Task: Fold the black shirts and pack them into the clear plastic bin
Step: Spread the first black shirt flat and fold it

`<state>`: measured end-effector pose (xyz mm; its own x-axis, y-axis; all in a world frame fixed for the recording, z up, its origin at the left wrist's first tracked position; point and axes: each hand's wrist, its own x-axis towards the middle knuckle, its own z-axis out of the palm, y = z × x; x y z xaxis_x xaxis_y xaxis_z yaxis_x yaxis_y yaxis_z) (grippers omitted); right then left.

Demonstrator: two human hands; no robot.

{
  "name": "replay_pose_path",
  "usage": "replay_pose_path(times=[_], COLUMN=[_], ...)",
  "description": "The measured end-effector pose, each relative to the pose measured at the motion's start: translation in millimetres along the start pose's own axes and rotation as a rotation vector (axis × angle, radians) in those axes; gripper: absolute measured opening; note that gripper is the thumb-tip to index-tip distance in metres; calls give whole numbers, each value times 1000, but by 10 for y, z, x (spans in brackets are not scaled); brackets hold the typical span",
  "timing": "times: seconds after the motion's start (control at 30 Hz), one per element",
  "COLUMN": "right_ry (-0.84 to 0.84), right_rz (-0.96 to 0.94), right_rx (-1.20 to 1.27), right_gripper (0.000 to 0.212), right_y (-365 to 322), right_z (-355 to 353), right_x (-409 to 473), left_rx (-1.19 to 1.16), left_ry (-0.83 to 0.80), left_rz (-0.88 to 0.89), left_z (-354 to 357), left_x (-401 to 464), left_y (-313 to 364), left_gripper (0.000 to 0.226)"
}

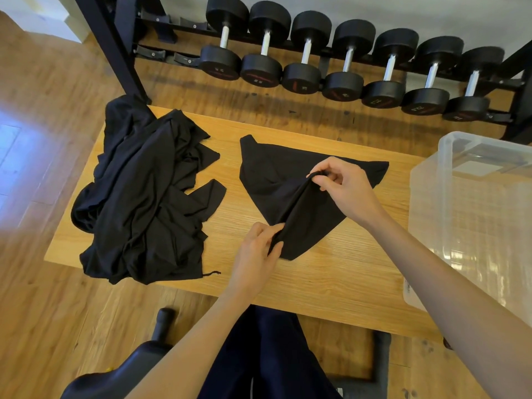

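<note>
Shirt in hand: a black shirt (290, 180) lies part-folded in the middle of the worktop (331, 272), spread in a rough triangle with one ridge of cloth lifted between the two hands
Right hand: the right hand (345, 185) pinches the far end of that ridge, fingers (319, 172) closed on the cloth, probably so the crease stays taut
Left hand: the left hand (256, 251) grips the near end of the same ridge at the shirt's lower edge, thumb and fingers curled round it; holding both ends seems meant to carry one straight fold line across
Step judged: a fold is under way, and packing has not yet begun for this shirt
Pile: a heap of black shirts (144, 197) sits unfolded on the worktop's left end, apart from the one in hand, within the left arm's reach
Bin: the clear plastic bin (472, 214) stands at the worktop's right edge, open-topped; whether any shirts lie inside I cannot tell
Beyond: a rack of dumbbells (345, 67) lines the wall behind, on a wooden floor (51, 82)
</note>
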<state>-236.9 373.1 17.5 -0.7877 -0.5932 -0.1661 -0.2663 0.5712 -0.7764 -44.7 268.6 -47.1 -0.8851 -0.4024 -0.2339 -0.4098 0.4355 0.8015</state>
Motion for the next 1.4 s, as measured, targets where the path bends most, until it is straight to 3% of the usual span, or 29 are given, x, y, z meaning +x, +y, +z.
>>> replay_pose_path(times=[0.17, 0.4, 0.57, 1.07, 1.4], right_ry=[56, 113, 227, 511, 559], right_rz=[0, 16, 54, -221, -277], right_rx=[40, 246, 282, 352, 335], right_gripper=[13, 11, 3, 10, 17], right_y=[-4, -11, -63, -765, -1096], right_z=[-45, -244, -410, -1089, -1276], right_x=[19, -13, -29, -248, -611], left_rx=[129, 89, 138, 303, 187], left_ry=[-24, 112, 176, 200, 130], left_rz=[-64, -42, 82, 566, 555], left_z=[31, -460, -1042, -2070, -2322], left_x=[21, 159, 474, 863, 601], left_y=[-75, 9, 379, 1657, 1959], left_gripper=[29, 19, 15, 17, 18])
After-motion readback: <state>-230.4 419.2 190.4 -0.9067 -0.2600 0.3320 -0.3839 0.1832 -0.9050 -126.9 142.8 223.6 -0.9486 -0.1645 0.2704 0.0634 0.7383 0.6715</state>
